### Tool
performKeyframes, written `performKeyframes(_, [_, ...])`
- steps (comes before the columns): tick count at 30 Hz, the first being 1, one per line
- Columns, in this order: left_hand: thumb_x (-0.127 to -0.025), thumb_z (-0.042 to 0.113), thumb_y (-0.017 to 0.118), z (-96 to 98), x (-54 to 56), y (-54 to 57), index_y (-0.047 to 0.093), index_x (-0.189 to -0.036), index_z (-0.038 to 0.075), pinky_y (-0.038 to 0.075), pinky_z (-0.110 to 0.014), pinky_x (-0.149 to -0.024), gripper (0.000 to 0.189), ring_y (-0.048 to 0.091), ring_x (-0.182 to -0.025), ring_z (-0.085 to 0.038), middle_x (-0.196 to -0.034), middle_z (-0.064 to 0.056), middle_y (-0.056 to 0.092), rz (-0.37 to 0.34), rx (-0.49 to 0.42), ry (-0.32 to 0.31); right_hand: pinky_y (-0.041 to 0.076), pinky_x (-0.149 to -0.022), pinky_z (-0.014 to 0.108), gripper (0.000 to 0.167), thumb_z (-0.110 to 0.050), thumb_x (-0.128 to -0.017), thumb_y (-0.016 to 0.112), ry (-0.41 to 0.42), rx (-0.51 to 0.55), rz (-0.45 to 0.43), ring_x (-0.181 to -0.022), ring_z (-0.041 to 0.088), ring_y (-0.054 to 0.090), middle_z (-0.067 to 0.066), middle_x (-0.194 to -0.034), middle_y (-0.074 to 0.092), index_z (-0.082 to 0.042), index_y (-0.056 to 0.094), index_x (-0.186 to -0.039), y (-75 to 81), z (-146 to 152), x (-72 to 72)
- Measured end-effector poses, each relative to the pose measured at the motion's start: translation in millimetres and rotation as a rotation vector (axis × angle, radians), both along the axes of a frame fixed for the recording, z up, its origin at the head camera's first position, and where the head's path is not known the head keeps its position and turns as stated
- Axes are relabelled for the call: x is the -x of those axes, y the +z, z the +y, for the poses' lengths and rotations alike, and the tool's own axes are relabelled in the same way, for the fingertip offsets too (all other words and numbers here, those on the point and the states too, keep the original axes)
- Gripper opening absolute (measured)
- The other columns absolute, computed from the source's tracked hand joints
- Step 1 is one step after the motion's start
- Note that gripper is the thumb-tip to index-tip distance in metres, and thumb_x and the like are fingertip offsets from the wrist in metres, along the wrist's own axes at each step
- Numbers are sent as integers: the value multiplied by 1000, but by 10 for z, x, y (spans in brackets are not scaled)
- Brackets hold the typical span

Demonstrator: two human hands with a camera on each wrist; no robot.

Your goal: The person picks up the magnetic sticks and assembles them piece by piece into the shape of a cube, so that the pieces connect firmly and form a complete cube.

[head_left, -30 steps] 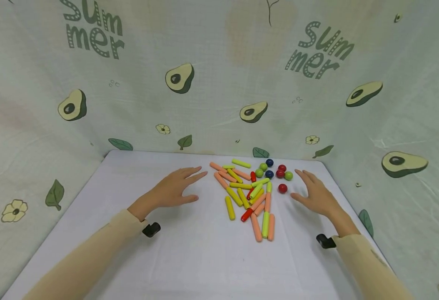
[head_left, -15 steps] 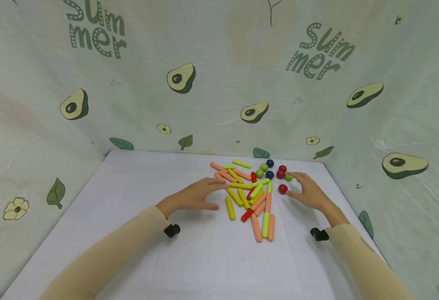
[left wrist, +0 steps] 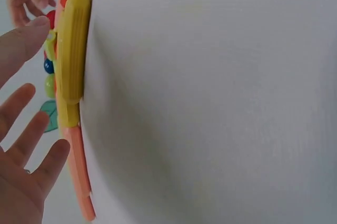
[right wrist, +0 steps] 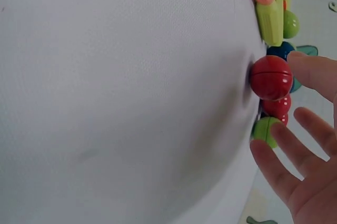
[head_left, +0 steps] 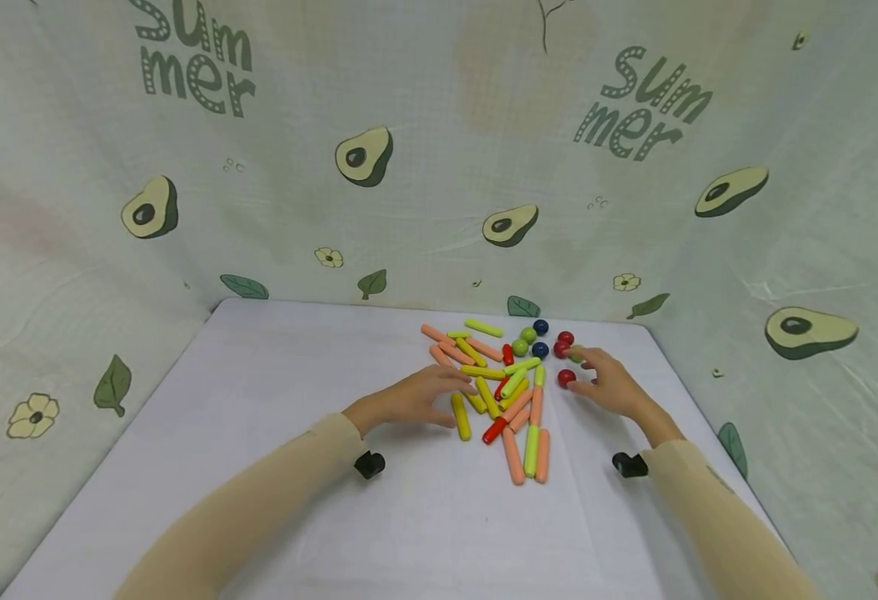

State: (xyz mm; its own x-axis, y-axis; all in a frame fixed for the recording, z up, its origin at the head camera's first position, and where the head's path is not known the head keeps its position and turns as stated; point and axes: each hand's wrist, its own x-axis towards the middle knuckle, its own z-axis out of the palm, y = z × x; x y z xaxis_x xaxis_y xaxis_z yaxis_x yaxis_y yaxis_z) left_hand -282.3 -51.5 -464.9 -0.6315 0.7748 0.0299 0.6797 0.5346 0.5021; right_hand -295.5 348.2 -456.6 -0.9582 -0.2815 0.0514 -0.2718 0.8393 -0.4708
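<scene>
My left hand point(head_left: 416, 396) hovers over the table's middle, fingers spread and holding nothing, at the left edge of a loose pile of coloured sticks. Closest to its thumb lies a thick yellow stick point(head_left: 461, 418), seen ridged and large in the left wrist view point(left wrist: 73, 50). On the right side my right hand point(head_left: 610, 383) reaches in with loosely bent fingers. Its thumb tip overlaps a glossy red ball point(head_left: 566, 379) in the head view. The right wrist view shows that red ball point(right wrist: 271, 78) between thumb and fingers, apart from them, with a green ball point(right wrist: 267, 130) behind, near the fingertips.
Salmon sticks point(head_left: 513, 456), lime sticks point(head_left: 531, 451) and red sticks point(head_left: 495, 430) lie scattered between the hands. Behind them sit dark blue balls point(head_left: 540, 350), green balls point(head_left: 521, 347) and more red balls point(head_left: 562, 349). A printed cloth point(head_left: 424, 225) hangs behind the white table point(head_left: 409, 533).
My left hand has moved right and a little nearer, from open table to the yellow sticks. My right hand has shifted left to the red ball. The sticks and balls lie where they were.
</scene>
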Motion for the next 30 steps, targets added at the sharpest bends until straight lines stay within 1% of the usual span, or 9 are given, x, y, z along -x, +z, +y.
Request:
performKeyframes(5, [-96, 24, 83, 62, 4, -36, 69, -141, 26, 35, -47, -124, 48, 42, -149, -23, -156, 1, 55, -8, 20, -8, 56, -99, 60, 54, -10, -99, 76, 7, 26, -6, -127, 48, 59, 27, -148, 54, -4, 57, -149, -6, 3, 22])
performKeyframes(11, [-98, 22, 80, 80, 18, -90, 72, -137, 26, 35, -42, -123, 40, 46, -144, -20, -150, 4, 59, -4, 43, -30, 57, -98, 58, 48, -9, -99, 76, 11, 44, -27, -125, 47, 61, 26, -143, 58, -3, 61, -144, -25, 8, 44])
performKeyframes(14, [-98, 20, 80, 81, 26, -110, 75, -134, 25, 35, -42, -123, 37, 47, -143, -19, -148, 5, 60, 3, 36, -39, 57, -98, 57, 46, -8, -98, 76, 17, 44, -25, -123, 46, 63, 25, -140, 60, -4, 63, -142, -37, 5, 56])
performKeyframes(22, [-98, 17, 80, 67, 3, -96, 80, -124, 28, 38, -40, -120, 28, 51, -135, -17, -138, 9, 66, 15, 48, -27, 57, -99, 57, 43, -8, -99, 75, 14, 37, -45, -121, 45, 66, 23, -136, 63, -3, 65, -140, -36, -19, 67])
performKeyframes(26, [-97, 17, 80, 45, -12, -76, 82, -117, 29, 42, -37, -114, 23, 54, -125, -14, -124, 12, 69, 36, 46, -21, 57, -99, 57, 40, -7, -99, 75, 9, 39, -53, -118, 44, 67, 22, -134, 65, -2, 66, -137, -44, -8, 71])
performKeyframes(28, [-97, 18, 80, 30, -21, -66, 83, -115, 28, 44, -35, -108, 21, 54, -118, -12, -116, 14, 70, 39, 46, -14, 57, -98, 56, 39, -7, -99, 75, 6, 38, -58, -117, 44, 68, 23, -134, 66, -3, 67, -136, -51, 1, 75])
performKeyframes(30, [-97, 19, 80, 9, -25, -70, 83, -115, 28, 45, -33, -103, 20, 54, -112, -11, -111, 15, 70, 42, 48, -7, 58, -98, 56, 38, -7, -99, 75, -3, 37, -64, -116, 43, 68, 22, -133, 66, -3, 67, -136, -59, 10, 81])
